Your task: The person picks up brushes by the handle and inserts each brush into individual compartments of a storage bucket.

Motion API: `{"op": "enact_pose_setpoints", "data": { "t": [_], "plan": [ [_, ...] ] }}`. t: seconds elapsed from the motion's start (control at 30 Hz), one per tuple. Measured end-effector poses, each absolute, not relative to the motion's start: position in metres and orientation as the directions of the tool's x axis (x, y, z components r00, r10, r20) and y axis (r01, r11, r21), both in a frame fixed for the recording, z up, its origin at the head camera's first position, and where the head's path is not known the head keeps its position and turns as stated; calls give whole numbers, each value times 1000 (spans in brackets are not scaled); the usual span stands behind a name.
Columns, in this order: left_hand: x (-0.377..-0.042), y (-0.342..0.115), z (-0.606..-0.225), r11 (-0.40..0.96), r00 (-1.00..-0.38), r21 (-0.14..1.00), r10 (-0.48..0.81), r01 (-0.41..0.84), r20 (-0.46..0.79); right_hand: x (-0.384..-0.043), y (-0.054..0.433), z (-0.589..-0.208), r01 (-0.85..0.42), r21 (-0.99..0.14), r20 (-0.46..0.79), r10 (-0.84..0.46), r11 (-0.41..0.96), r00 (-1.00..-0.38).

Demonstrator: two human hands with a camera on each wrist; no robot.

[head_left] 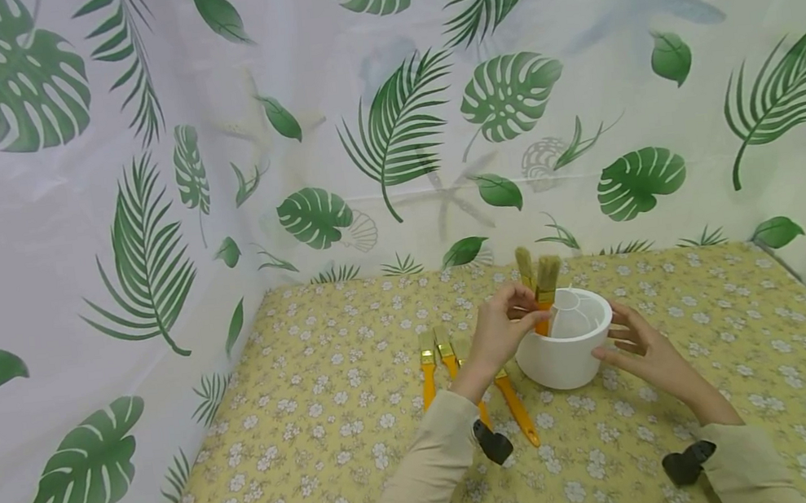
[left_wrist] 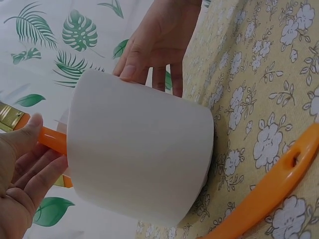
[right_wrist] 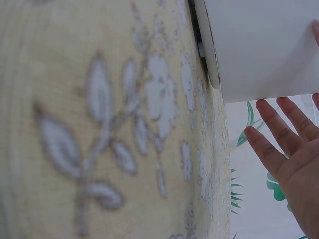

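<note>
My left hand (head_left: 497, 329) pinches a paintbrush (head_left: 545, 317) by its orange handle, bristles up, the lower end inside a white round pot (head_left: 566, 364). A second paintbrush (head_left: 525, 265) stands bristles up just behind it in the pot. Inside the pot, white dividers (head_left: 574, 315) show. On the pot's right side rests my right hand (head_left: 642, 348), thumb toward the front; in the right wrist view its fairly straight fingers (right_wrist: 274, 127) touch the white wall. Several more paintbrushes (head_left: 513, 405) with orange handles lie left of the pot, partly hidden by the left hand and forearm.
A yellow flowered cloth (head_left: 318, 424) covers the table. Behind it and to the left hang white sheets (head_left: 333, 144) printed with green leaves. Each wrist carries a small black camera (head_left: 493, 441).
</note>
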State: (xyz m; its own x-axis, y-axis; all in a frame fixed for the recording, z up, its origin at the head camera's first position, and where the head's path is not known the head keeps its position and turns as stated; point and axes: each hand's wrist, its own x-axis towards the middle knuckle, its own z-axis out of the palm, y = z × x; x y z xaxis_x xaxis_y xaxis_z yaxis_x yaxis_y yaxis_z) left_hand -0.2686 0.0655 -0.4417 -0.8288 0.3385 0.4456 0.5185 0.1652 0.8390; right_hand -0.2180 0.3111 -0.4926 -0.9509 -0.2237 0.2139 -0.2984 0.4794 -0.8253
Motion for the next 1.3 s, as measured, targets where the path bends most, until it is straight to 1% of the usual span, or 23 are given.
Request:
{"op": "enact_pose_setpoints", "data": {
  "t": [0.4, 0.7, 0.9, 0.97, 1.2, 1.3],
  "plan": [
    [-269, 66, -445, 181, -834, 836, 326, 518, 446, -218, 309, -493, -301, -822, 219, -220, 484, -951],
    [-271, 62, -446, 166, -836, 841, 314, 515, 451, -219, 308, -491, -292, -828, 213, -214, 479, -953],
    [-271, 57, -446, 144, -855, 865, 298, 480, 424, -218, 307, -490, -288, -825, 209, -211, 487, -955],
    [-269, 56, -445, 148, -859, 868, 294, 474, 419, -218, 307, -490, -289, -824, 211, -209, 487, -955],
    [-249, 44, -423, 135, -850, 862, 294, 489, 437, -219, 309, -492, -303, -818, 225, -214, 489, -951],
    [-257, 43, -434, 146, -852, 859, 285, 491, 439, -219, 309, -493, -312, -816, 233, -216, 486, -948]
  ]
}}
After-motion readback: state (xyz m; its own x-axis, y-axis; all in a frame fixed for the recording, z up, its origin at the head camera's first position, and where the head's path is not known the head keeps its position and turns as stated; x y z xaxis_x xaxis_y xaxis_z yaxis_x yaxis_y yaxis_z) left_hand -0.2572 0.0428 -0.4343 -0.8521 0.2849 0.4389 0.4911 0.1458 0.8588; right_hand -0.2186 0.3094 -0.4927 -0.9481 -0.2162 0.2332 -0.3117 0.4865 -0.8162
